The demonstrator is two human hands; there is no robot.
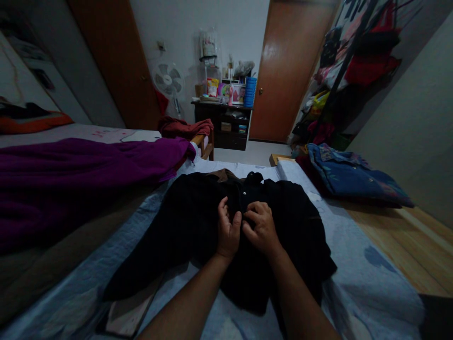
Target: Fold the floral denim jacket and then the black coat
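Observation:
A black garment with a brown inner collar and a small shiny snap lies spread on the pale blue patterned sheet. Both of my hands are over its middle, along the front opening. My left hand is turned partly palm up, fingers apart and slightly curled, with nothing visible in it. Close beside it, my right hand has its fingers curled down at the opening's edge; what they pinch is too small and dark to make out.
Purple cloth covers the left side. Folded blue clothing rests at the right on a wooden surface. Farther back stand a fan, a dark cabinet and a rack with hanging clothes.

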